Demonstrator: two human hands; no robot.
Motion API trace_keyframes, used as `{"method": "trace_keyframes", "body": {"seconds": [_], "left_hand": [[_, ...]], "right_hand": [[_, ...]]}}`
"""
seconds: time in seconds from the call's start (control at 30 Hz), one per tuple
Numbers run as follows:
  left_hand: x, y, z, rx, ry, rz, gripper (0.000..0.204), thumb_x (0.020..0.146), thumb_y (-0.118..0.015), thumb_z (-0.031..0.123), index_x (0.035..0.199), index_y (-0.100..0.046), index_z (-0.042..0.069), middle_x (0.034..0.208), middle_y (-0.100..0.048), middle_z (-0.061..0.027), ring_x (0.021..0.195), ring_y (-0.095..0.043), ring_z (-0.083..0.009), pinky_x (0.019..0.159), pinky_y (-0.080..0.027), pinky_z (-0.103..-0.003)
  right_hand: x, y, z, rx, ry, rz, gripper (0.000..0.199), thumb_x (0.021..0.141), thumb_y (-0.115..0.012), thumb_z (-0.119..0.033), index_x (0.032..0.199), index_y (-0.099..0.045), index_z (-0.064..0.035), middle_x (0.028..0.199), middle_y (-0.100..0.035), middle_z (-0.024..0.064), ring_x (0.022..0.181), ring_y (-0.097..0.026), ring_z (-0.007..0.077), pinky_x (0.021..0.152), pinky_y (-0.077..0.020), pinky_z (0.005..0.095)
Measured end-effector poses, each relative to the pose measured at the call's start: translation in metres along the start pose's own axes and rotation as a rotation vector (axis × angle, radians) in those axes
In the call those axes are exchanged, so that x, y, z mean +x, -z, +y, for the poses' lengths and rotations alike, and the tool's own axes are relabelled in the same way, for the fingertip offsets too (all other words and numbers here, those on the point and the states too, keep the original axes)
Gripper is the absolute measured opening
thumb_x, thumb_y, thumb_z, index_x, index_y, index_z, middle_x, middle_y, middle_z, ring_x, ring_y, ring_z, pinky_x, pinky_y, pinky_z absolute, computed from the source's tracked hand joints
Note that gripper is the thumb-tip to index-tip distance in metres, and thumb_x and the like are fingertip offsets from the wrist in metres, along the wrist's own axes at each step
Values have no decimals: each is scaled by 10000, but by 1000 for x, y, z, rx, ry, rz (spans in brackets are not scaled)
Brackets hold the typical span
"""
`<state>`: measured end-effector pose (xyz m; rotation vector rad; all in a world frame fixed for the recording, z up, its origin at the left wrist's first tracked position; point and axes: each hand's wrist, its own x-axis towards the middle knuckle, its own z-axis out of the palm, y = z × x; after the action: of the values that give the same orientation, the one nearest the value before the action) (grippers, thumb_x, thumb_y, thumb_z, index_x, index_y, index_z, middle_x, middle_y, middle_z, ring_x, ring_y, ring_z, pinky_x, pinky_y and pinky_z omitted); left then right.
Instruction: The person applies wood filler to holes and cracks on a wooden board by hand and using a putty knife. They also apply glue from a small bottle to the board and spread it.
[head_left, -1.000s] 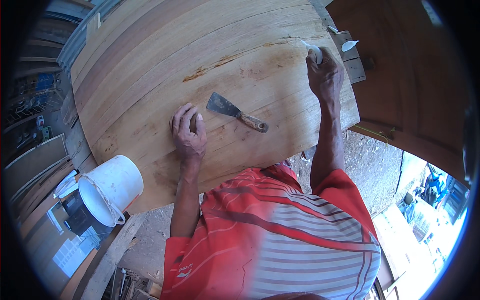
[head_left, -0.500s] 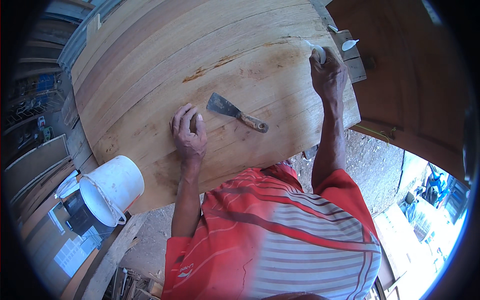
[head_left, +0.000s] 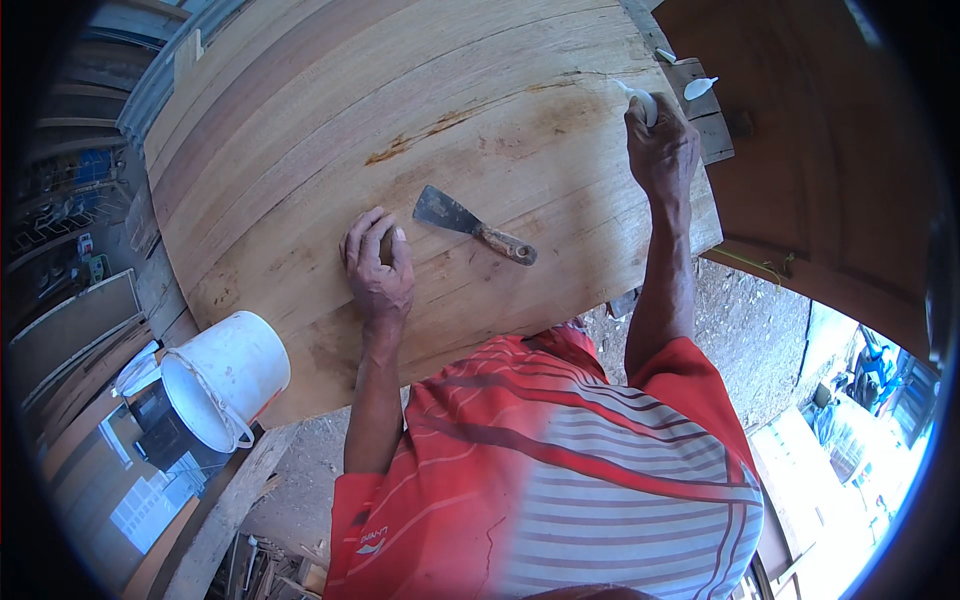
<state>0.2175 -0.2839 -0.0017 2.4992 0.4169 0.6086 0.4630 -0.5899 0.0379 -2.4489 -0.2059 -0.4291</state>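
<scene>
Between left hand [head_left: 378, 270] and right hand [head_left: 662, 150] lies the putty knife [head_left: 472, 225].

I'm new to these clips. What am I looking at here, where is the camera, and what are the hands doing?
There is no machine: a person works with bare hands. The camera is worn on the head and looks down through a fisheye lens, so straight edges bend. The red striped shirt is the person's own. In front lies a big wooden panel of joined planks. The left hand rests on it, fingers curled. The right hand reaches to the far edge, gripping a small white thing; what it is I cannot tell. A putty knife lies loose between the hands. A white bucket stands below the panel's left edge.
</scene>
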Motion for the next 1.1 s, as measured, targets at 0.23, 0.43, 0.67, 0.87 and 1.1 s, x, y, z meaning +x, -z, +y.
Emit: {"method": "trace_keyframes", "body": {"seconds": [0.23,0.43,0.67,0.87,1.1], "left_hand": [[1,1,1,0,6,-5,198,954,-743,83,1147,-742,41,1288,-706,-119,1223,-658,-338,1086,-512,-481],[0,0,0,-2,1,-2,198,952,-744,84,1145,-741,39,1292,-706,-119,1227,-658,-335,1095,-503,-481],[0,1,0,-4,9,-1,204,949,-742,81,1147,-747,36,1295,-708,-120,1225,-660,-333,1095,-502,-480],[0,-1,-1,-12,14,9,201,944,-744,79,1141,-753,37,1285,-715,-119,1219,-663,-337,1088,-508,-481],[1,0,1,-2,11,12,193,946,-747,80,1134,-756,39,1283,-717,-119,1208,-665,-339,1079,-516,-480]], "right_hand": [[1,3,1,-19,-19,-17,256,1005,-685,-299,943,-697,-51,800,-703,214,780,-711,445,675,-532,496],[2,4,4,-30,2,2,262,1005,-685,-307,944,-697,-52,793,-701,207,774,-713,437,673,-536,494],[5,2,8,-27,54,29,262,992,-691,-296,903,-679,-50,771,-693,209,743,-711,441,647,-534,498],[9,5,5,-60,42,-32,264,985,-696,-309,922,-689,-52,780,-701,215,770,-716,449,675,-543,510],[11,5,10,-62,14,-27,253,980,-694,-311,957,-710,-60,813,-724,211,790,-728,447,692,-551,511]]}}
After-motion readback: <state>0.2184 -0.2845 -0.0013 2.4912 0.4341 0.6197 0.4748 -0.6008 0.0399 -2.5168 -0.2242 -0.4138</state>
